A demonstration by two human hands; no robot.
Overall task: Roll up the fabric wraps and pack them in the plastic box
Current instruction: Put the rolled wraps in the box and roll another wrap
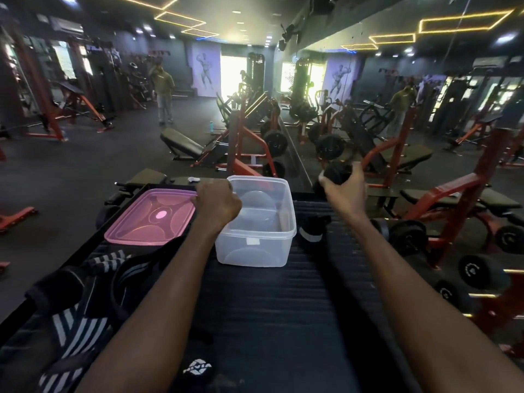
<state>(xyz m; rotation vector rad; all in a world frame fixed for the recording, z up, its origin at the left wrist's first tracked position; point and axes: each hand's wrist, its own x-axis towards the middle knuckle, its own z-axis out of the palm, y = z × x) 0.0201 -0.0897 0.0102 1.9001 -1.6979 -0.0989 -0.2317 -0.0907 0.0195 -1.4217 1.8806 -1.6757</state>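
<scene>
The clear plastic box stands open on a dark ribbed surface, a little beyond the middle of it, and nothing lies inside; only the moulded circles of its own floor show through the walls. Just to its left lies a pink lid, flat, its near corner close to the box. The left hand is curled over the left rim of the box at the far corner, fingers bent down over the edge so that it grips the wall there, and its knuckles also sit close to the right edge of the lid. The right hand is held up past the far right of the box, well apart from it, its fingers wrapped round a rolled black wrap that sticks out above the thumb. Just beside the right wall of the box a second dark wrap with a pale band rests on the surface. At the lower left a heap of loose wraps, black with white stripes, sprawls across the surface's edge beneath the left forearm. Beyond are red and black weight benches, and dumbbells on a rack at the right.
</scene>
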